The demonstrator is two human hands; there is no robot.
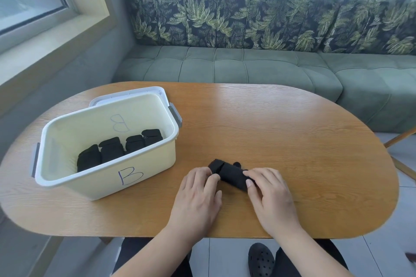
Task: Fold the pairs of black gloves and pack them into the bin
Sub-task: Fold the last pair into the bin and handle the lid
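Note:
A folded pair of black gloves (229, 172) lies on the wooden table (292, 141), near its front edge. My left hand (198, 195) grips the bundle's left end with its fingertips. My right hand (269, 198) presses and holds its right end. To the left stands a cream plastic bin (108, 177) marked "B". Several folded black glove bundles (112, 149) sit in a row on its floor.
The bin's white lid (128, 95) lies under or behind the bin at its far side. A green sofa (247, 67) with leaf-pattern cushions runs behind the table. A chair leg (400, 139) pokes in at the right.

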